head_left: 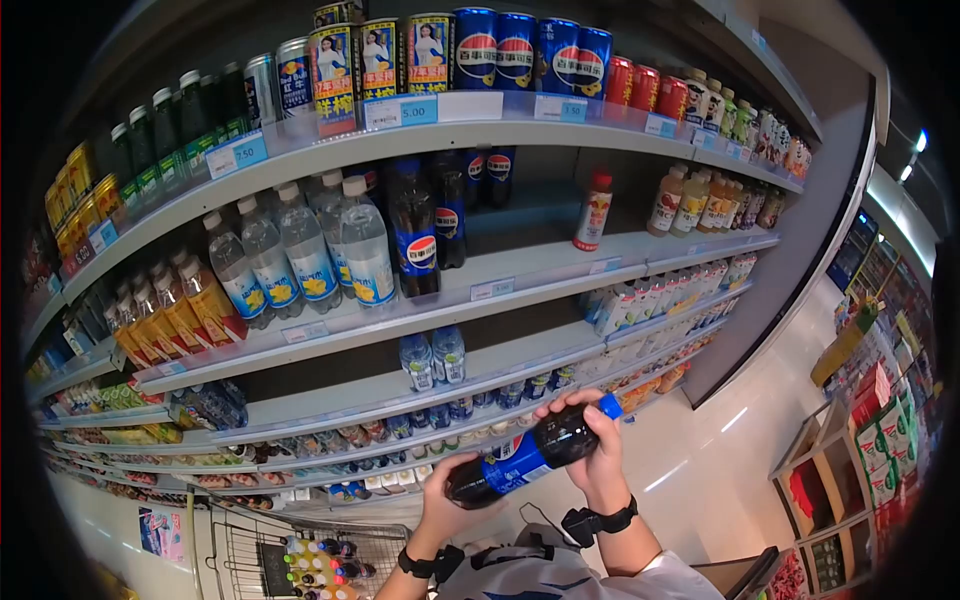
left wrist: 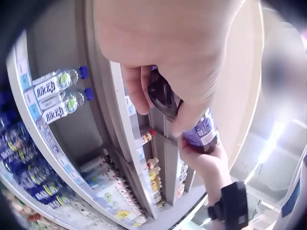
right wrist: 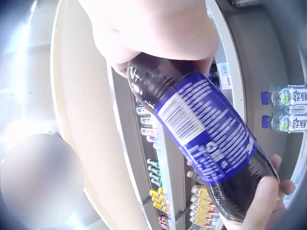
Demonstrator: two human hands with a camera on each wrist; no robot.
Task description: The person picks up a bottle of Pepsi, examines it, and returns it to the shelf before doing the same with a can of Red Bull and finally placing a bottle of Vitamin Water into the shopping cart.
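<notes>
Both hands hold a large cola bottle (head_left: 515, 465) with a blue cap and blue label, tilted with its cap up to the right. My left hand (head_left: 445, 510) grips the base end. Round the shoulder, just below the cap, curls my right hand (head_left: 600, 455). The right wrist view shows the bottle's back label (right wrist: 206, 129) with barcode and small print facing the camera, and the left hand's thumb and fingers (right wrist: 265, 196) round the base. In the left wrist view the left hand (left wrist: 168, 38) covers much of the bottle.
A drinks shelf (head_left: 490, 292) spans the front, with similar cola bottles (head_left: 415, 225), clear bottles (head_left: 365, 245) and cans above. A wire shopping cart (head_left: 235, 550) holding several bottles stands at lower left. Display boxes (head_left: 825, 480) are at the right, beyond a tiled floor (head_left: 720, 430).
</notes>
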